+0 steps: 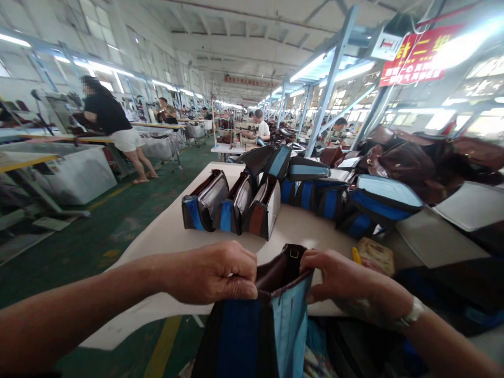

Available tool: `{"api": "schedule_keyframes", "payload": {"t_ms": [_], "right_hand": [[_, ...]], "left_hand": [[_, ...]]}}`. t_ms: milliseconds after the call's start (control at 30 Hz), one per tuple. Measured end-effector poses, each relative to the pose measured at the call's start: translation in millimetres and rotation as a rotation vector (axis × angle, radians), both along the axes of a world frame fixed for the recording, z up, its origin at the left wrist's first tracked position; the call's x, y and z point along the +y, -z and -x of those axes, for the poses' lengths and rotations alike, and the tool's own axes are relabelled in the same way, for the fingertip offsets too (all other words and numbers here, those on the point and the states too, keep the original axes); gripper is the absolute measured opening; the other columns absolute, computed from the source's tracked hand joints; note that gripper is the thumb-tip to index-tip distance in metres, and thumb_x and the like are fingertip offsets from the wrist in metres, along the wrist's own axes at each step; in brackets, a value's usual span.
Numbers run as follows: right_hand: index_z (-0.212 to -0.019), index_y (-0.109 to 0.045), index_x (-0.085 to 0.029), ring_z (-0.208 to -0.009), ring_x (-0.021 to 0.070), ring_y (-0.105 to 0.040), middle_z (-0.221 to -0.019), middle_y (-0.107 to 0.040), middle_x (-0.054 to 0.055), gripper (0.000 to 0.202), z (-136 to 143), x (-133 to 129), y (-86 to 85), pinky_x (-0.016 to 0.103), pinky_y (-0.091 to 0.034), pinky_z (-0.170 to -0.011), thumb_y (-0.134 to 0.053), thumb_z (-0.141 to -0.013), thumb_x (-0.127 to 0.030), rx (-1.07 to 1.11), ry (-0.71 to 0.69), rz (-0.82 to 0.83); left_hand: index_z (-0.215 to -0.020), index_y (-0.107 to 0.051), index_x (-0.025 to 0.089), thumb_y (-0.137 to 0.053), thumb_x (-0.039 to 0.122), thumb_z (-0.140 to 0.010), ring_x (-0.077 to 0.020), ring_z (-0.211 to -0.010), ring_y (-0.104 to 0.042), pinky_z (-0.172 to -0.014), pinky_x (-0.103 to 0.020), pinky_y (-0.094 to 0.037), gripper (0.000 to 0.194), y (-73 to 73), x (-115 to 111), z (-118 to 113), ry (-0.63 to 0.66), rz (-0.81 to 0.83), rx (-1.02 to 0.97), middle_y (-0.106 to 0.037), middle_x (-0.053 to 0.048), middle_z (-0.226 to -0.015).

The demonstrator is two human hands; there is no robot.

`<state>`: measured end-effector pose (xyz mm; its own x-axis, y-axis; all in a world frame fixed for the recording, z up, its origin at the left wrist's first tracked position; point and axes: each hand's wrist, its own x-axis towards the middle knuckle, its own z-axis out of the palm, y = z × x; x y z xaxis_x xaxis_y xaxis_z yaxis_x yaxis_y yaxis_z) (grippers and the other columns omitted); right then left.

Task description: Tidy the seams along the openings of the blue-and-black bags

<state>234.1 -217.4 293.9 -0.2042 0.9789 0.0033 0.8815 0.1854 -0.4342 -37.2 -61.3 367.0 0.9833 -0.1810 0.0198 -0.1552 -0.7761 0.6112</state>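
Observation:
In front of me is an unfinished bag (240,336), dark grey with a blue band and a light-blue side, its mouth facing up. My left hand (220,270) is closed on the near left part of the rim, thumb outside. With fingers over the far right edge and thumb on the outer side, my right hand (338,273) pinches the rim. Between the hands a dark maroon inside shows, with a small metal ring at the far corner. The bag's lower end runs out of view.
Three similar bags (226,210) stand in a row on the pale table (157,236). More blue-banded bags (331,199) are heaped to the right, with brown leather bags (409,163) behind. A yellow-handled tool (356,255) lies by a patterned block (376,255). A person (110,121) stands across the aisle.

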Motion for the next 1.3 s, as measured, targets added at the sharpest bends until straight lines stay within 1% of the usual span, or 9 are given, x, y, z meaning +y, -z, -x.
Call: {"api": "schedule_keyframes", "payload": {"t_ms": [167, 333, 433, 533, 700, 833, 1033, 1167, 1300], "right_hand": [[-0.081, -0.073, -0.019, -0.074, 0.0246, -0.063, -0.077, -0.068, 0.007, 0.001, -20, -20, 17.1, 0.034, -0.043, -0.067, -0.073, -0.082, -0.019, -0.304, 0.149, 0.058], [-0.067, -0.068, -0.021, -0.062, 0.0188, -0.054, -0.061, -0.056, 0.001, 0.018, 23, -33, -17.2, 0.032, -0.037, -0.062, -0.072, -0.082, -0.03, -0.365, 0.06, 0.101], [-0.068, -0.065, -0.018, -0.058, 0.0137, -0.043, -0.059, -0.044, -0.003, 0.021, 50, -17, -36.8, 0.029, -0.029, -0.058, -0.069, -0.085, -0.029, -0.251, -0.004, 0.189], [-0.066, -0.062, -0.017, -0.053, 0.0099, -0.035, -0.055, -0.036, -0.006, 0.022, 59, 5, -44.7, 0.026, -0.025, -0.051, -0.066, -0.085, -0.025, -0.053, -0.009, 0.317], [-0.067, -0.062, -0.017, -0.052, 0.0108, -0.043, -0.056, -0.048, -0.004, 0.045, 30, 23, -52.1, 0.025, -0.035, -0.05, -0.057, -0.092, -0.053, 0.16, -0.03, 0.401], [-0.09, -0.068, -0.015, -0.082, 0.019, -0.059, -0.088, -0.066, 0.006, 0.075, 5, 14, -50.9, 0.032, -0.047, -0.079, -0.014, -0.101, -0.067, 0.397, 0.038, 0.247], [-0.112, -0.062, -0.017, -0.096, 0.0183, -0.056, -0.105, -0.061, 0.004, 0.05, 29, -20, -16.0, 0.028, -0.044, -0.081, -0.086, -0.075, -0.04, 0.967, 0.066, 0.242], [-0.105, -0.062, -0.019, -0.083, 0.0125, -0.051, -0.092, -0.059, -0.001, 0.039, 52, -33, -8.6, 0.022, -0.04, -0.069, -0.086, -0.076, -0.028, 1.084, 0.112, 0.203], [-0.104, -0.061, -0.021, -0.085, 0.0141, -0.052, -0.095, -0.061, -0.001, 0.039, 59, -32, -10.0, 0.025, -0.039, -0.071, -0.086, -0.076, -0.029, 1.075, 0.154, 0.105]], "left_hand": [[-0.08, -0.061, 0.015, -0.043, 0.046, -0.102, -0.0156, -0.076, -0.057, -0.076, -0.026, -0.044, 0.042, -9.2, 36, -4, -0.028, 0.039, 0.068, -0.061, -0.004, -0.082], [-0.109, -0.066, 0.016, -0.034, 0.049, -0.104, -0.0196, -0.097, -0.061, -0.086, -0.027, -0.044, 0.047, -18.5, 30, -23, -0.291, -0.146, -0.071, -0.065, -0.007, -0.105], [-0.113, -0.063, 0.017, -0.03, 0.053, -0.104, -0.0196, -0.097, -0.062, -0.083, -0.027, -0.044, 0.05, 14.1, -12, -41, -0.21, -0.118, -0.145, -0.066, -0.008, -0.107], [-0.09, -0.064, 0.016, -0.023, 0.069, -0.098, -0.0187, -0.071, -0.059, -0.068, -0.029, -0.042, 0.066, 63.3, -44, -59, -0.257, -0.084, -0.207, -0.065, -0.005, -0.079], [-0.069, -0.062, 0.016, -0.021, 0.064, -0.1, -0.0152, -0.063, -0.054, -0.062, -0.027, -0.039, 0.07, 98.0, -26, -76, -0.534, 0.241, -0.389, -0.061, -0.003, -0.066], [-0.068, -0.063, 0.014, -0.015, 0.064, -0.1, -0.0131, -0.056, -0.051, -0.056, -0.025, -0.038, 0.077, 87.1, 12, -74, -0.662, 0.518, -0.382, -0.06, -0.003, -0.06], [-0.079, -0.073, 0.011, -0.024, 0.063, -0.101, -0.0151, -0.07, -0.06, -0.07, -0.024, -0.043, 0.074, 56.0, 20, -44, -0.352, 0.357, -0.091, -0.068, -0.005, -0.074], [-0.108, -0.072, 0.015, -0.05, 0.058, -0.095, -0.0194, -0.088, -0.062, -0.077, -0.025, -0.042, 0.05, 16.0, -2, -33, -0.058, 0.066, 0.088, -0.071, -0.007, -0.096], [-0.106, -0.069, 0.015, -0.066, 0.057, -0.086, -0.0151, -0.078, -0.057, -0.064, -0.022, -0.039, 0.047, -1.1, -18, -40, -0.085, 0.146, 0.146, -0.065, -0.001, -0.086]]}}
